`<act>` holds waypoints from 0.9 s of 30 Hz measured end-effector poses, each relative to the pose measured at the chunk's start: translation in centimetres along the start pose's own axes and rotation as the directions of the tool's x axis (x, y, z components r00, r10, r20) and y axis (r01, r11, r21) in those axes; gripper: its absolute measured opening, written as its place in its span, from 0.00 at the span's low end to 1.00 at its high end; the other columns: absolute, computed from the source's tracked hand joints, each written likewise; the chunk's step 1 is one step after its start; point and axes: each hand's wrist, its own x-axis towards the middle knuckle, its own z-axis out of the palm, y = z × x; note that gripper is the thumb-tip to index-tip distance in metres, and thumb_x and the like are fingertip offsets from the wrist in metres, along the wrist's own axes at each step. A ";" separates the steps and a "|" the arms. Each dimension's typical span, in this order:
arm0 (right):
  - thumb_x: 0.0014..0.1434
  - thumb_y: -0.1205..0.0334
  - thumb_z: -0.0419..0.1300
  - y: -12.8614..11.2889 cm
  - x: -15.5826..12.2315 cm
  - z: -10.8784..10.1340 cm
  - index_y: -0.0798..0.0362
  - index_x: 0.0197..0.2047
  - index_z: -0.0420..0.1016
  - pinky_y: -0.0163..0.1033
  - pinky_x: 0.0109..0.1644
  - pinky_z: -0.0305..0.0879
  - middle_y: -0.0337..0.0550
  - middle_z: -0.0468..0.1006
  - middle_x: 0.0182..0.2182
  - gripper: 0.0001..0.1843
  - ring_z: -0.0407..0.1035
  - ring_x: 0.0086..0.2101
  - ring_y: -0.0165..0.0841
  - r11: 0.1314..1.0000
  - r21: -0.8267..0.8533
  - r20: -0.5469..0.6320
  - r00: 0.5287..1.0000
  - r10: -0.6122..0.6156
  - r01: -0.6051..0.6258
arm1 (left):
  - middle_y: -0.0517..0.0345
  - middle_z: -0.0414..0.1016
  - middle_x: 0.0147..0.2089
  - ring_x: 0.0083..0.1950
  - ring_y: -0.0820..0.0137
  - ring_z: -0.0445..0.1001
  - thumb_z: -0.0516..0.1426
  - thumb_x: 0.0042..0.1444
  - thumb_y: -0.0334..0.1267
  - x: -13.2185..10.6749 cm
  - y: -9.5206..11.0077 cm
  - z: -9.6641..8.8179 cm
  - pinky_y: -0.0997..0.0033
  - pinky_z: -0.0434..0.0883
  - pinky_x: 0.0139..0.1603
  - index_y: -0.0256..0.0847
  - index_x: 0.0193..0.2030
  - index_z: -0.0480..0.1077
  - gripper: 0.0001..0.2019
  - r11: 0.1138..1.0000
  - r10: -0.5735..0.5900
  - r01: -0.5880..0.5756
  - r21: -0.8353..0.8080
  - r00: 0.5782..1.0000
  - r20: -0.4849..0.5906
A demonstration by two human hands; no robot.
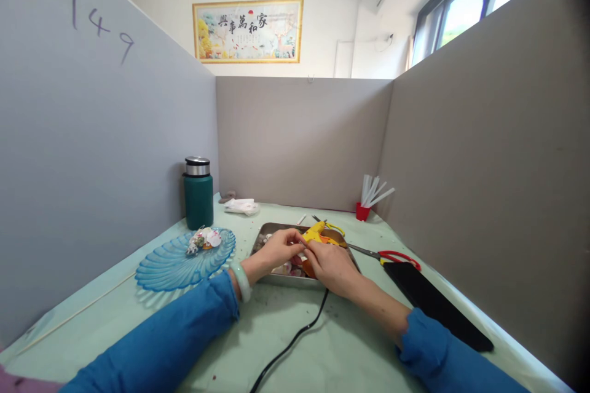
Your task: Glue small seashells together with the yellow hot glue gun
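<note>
Where the two blue sleeves point(175, 337) come in at the bottom, the frame cuts the arms off. A black cord point(295, 337) runs between them across the pale green table cover point(350, 356) and up to the tray's front edge. A pale bangle point(241, 282) sits on the left wrist.

The left hand point(276, 250) and the right hand point(332, 268) meet fingertip to fingertip over a shallow metal tray point(286, 280). Both have their fingers curled in tight, but whatever they pinch (if anything) is too small and too covered to make out. The right hand hides much of the tray, where a few small mixed pieces point(288, 269) peep out, hard to identify. Just behind the fingers lies a yellow glue gun point(317, 232), partly hidden.

To the right are scissors point(391, 255) with red handles and a flat black thing point(437, 307). To the left is a blue glass plate point(175, 267) carrying some shells point(203, 239). Farther back stand a green flask point(198, 195), a white cloth point(242, 206) and a red cup point(362, 213) of white sticks point(374, 190), against grey partitions point(299, 141).
</note>
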 end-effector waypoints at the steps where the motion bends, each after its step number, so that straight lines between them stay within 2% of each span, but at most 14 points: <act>1: 0.63 0.52 0.35 0.0 0.0 0.0 0.50 0.37 0.67 0.35 0.31 0.47 0.40 0.75 0.34 0.22 0.68 0.33 0.33 1.000 0.000 0.000 1.000 0.000 0.000 | 0.60 0.70 0.24 0.24 0.73 0.72 0.57 0.46 0.39 0.0 0.0 0.0 0.73 0.70 0.26 0.35 0.31 0.65 0.09 1.000 0.000 0.000 0.005 1.000 0.000; 17: 0.63 0.51 0.36 -0.1 0.0 0.0 0.50 0.37 0.68 0.35 0.30 0.47 0.41 0.75 0.33 0.22 0.68 0.33 0.33 1.000 0.001 0.004 1.000 0.014 -0.014 | 0.60 0.70 0.26 0.25 0.73 0.72 0.58 0.45 0.39 0.1 0.0 0.0 0.72 0.70 0.29 0.35 0.32 0.65 0.10 1.000 -0.013 0.013 -0.016 1.000 -0.001; 27: 0.64 0.52 0.35 -0.1 0.0 -0.1 0.50 0.38 0.67 0.35 0.31 0.47 0.41 0.75 0.34 0.22 0.68 0.34 0.33 1.000 0.002 0.014 1.000 0.003 -0.003 | 0.60 0.70 0.25 0.24 0.72 0.72 0.57 0.45 0.39 -0.1 0.2 0.0 0.73 0.69 0.26 0.35 0.32 0.65 0.10 1.000 -0.012 0.012 0.019 1.000 0.002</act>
